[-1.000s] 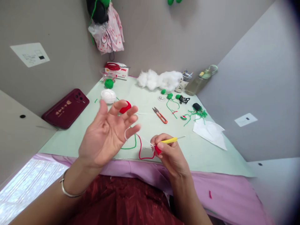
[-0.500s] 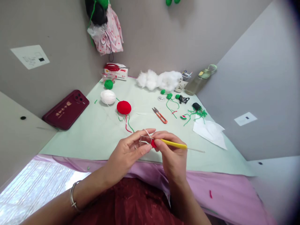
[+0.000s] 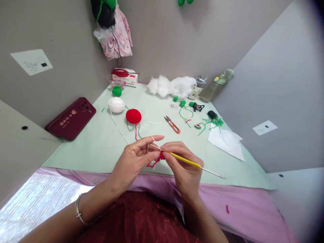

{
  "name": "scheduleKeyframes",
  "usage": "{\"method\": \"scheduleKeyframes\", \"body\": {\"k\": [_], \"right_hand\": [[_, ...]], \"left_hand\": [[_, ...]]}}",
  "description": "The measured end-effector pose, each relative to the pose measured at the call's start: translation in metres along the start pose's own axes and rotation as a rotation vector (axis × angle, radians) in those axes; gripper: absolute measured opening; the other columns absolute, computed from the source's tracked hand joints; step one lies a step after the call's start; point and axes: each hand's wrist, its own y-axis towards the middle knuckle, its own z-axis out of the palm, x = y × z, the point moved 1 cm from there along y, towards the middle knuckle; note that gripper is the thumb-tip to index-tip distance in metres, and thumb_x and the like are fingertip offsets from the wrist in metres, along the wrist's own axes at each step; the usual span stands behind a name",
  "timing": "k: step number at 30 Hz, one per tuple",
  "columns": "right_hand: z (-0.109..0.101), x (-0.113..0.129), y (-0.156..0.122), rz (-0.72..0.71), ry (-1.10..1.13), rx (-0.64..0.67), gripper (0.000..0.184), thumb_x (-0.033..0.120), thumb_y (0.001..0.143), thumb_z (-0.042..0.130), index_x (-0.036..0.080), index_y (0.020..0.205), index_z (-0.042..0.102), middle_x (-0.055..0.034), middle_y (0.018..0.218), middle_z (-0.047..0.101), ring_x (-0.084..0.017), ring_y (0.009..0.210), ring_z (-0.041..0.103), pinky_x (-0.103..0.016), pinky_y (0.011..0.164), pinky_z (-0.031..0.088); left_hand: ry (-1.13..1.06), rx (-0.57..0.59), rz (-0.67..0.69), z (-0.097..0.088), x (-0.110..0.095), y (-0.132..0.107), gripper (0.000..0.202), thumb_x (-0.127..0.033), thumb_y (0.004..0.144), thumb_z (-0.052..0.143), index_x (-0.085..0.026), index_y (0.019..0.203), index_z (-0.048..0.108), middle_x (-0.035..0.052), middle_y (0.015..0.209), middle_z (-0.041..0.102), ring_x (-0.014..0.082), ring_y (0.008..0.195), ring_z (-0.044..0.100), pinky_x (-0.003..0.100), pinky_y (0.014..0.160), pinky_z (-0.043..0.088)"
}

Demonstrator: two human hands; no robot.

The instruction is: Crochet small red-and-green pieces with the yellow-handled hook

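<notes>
My right hand (image 3: pixel 186 165) grips a crochet hook (image 3: pixel 186 160) by its yellow handle, the thin metal tip pointing left. Between the fingertips of both hands sits a small red crochet piece (image 3: pixel 162 155), with a loose red yarn tail (image 3: pixel 152 165) hanging below it. My left hand (image 3: pixel 135 158) pinches the piece with its thumb, its index finger stretched out. White yarn (image 3: pixel 153 138) passes over that finger near the hook's tip. Behind the hands, the white yarn ball (image 3: pixel 116 105) has a strand running toward my left hand. Beside it lies a red yarn ball (image 3: pixel 133 116).
Orange thread snips (image 3: pixel 172 124) lie mid-table. White stuffing (image 3: pixel 172 86), a pen cup (image 3: pixel 196 89) and a bottle (image 3: pixel 216 86) stand at the back. Green crochet pieces (image 3: pixel 182 103) and white cloth (image 3: pixel 226 142) are at right, a dark red phone (image 3: pixel 71 118) at left.
Both hands have shifted slightly left with the red piece. The hook's handle end has tilted lower. The red tail now shows below, and the white strand from its ball is drawn straighter.
</notes>
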Motion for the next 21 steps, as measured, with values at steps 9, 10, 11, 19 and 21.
{"method": "scheduleKeyframes", "body": {"k": [9, 10, 11, 19, 21], "right_hand": [[-0.001, 0.002, -0.001, -0.295, -0.414, -0.071, 0.026, 0.009, 0.093, 0.073, 0.030, 0.108, 0.080, -0.0017, 0.089, 0.068, -0.014, 0.078, 0.067, -0.028, 0.066, 0.058], [0.000, 0.002, -0.003, -0.340, -0.468, -0.085, 0.029, 0.008, 0.093, 0.072, 0.030, 0.110, 0.079, -0.0015, 0.089, 0.067, -0.014, 0.078, 0.067, -0.028, 0.066, 0.058], [0.001, 0.003, -0.004, -0.376, -0.510, -0.099, 0.032, 0.007, 0.093, 0.072, 0.031, 0.112, 0.079, -0.0014, 0.089, 0.067, -0.014, 0.078, 0.067, -0.028, 0.066, 0.059], [0.013, -0.007, -0.010, -0.540, -0.513, -0.276, 0.050, 0.002, 0.092, 0.070, 0.040, 0.123, 0.077, 0.0001, 0.087, 0.067, -0.015, 0.072, 0.066, -0.029, 0.059, 0.055], [0.014, -0.014, -0.013, -0.602, -0.525, -0.295, 0.051, 0.003, 0.093, 0.068, 0.040, 0.127, 0.076, -0.0015, 0.090, 0.067, -0.015, 0.073, 0.067, -0.030, 0.059, 0.056]], "left_hand": [[0.088, -0.008, 0.004, 0.000, -0.007, 0.000, 0.044, -0.026, 0.084, 0.086, -0.022, 0.127, 0.078, 0.0010, 0.091, 0.078, 0.0161, 0.086, 0.070, 0.031, 0.090, 0.057], [0.089, -0.001, 0.000, 0.001, -0.010, -0.001, 0.045, -0.026, 0.084, 0.086, -0.021, 0.128, 0.078, 0.0012, 0.093, 0.078, 0.0167, 0.088, 0.071, 0.031, 0.091, 0.057], [0.085, 0.006, -0.007, 0.002, -0.012, -0.002, 0.047, -0.024, 0.083, 0.087, -0.021, 0.128, 0.077, 0.0011, 0.093, 0.078, 0.0170, 0.089, 0.071, 0.032, 0.092, 0.057], [-0.045, 0.028, -0.030, 0.004, -0.003, 0.004, 0.048, -0.026, 0.076, 0.093, -0.023, 0.123, 0.081, 0.0007, 0.085, 0.076, 0.0157, 0.078, 0.068, 0.032, 0.084, 0.057], [-0.076, 0.028, -0.042, 0.005, 0.001, 0.004, 0.049, -0.026, 0.076, 0.093, -0.024, 0.124, 0.081, 0.0006, 0.085, 0.075, 0.0146, 0.077, 0.066, 0.029, 0.080, 0.055]]}}
